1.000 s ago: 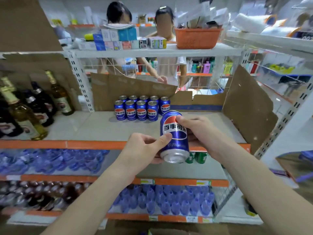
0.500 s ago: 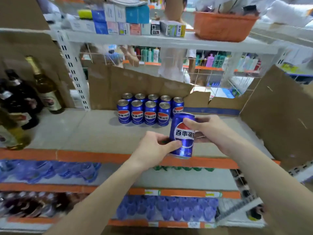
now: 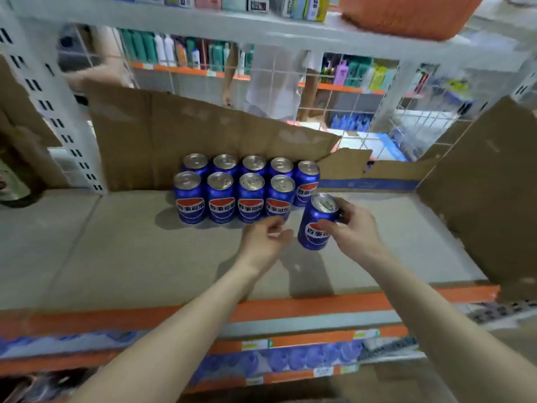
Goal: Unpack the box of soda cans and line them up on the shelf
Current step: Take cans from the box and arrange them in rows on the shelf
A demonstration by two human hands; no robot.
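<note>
Evidently your right hand (image 3: 353, 231) grips the blue soda can (image 3: 317, 222) just right of the shelved cans (image 3: 235, 196), upright with its logo facing you to fill the front row's gap, while your left hand (image 3: 266, 239) hovers loosely curled, holding nothing.

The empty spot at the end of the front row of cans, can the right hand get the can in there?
Probably yes. The right hand grips the can just beside the front row. The shelf there looks bare. The left hand hovers close by, apart from the can, not blocking the gap.
</note>
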